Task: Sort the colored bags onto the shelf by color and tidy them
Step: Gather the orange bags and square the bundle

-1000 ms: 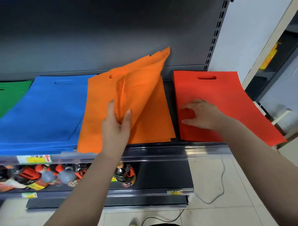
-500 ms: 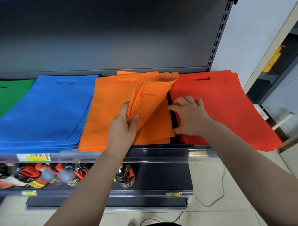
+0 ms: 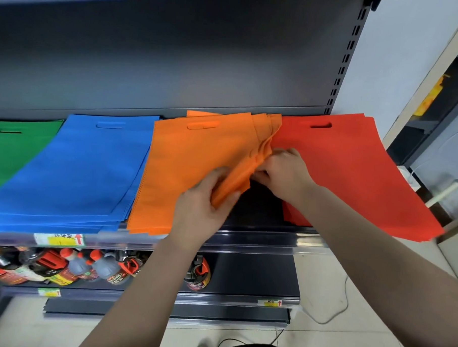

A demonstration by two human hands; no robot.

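Observation:
Four stacks of flat bags lie side by side on the dark shelf (image 3: 261, 240): green bags (image 3: 11, 148) at the far left, then blue bags (image 3: 78, 172), orange bags (image 3: 191, 161) and red bags (image 3: 354, 173). My left hand (image 3: 203, 206) grips the lifted right front corner of the orange bags, thumb on top. My right hand (image 3: 285, 173) pinches the same bunched orange edge from the right, its wrist over the red stack. The orange stack's right side is folded up, and dark shelf shows beneath it.
A lower shelf holds several bottles (image 3: 69, 266) with red caps and labels. Price tags (image 3: 58, 239) sit on the shelf rail. A white cable (image 3: 332, 314) trails over the tiled floor. A wall and a doorway stand at the right.
The raised orange bags came down onto their stack. My right hand left the red stack, moved left and took hold of the orange edge. The red stack shifted slightly.

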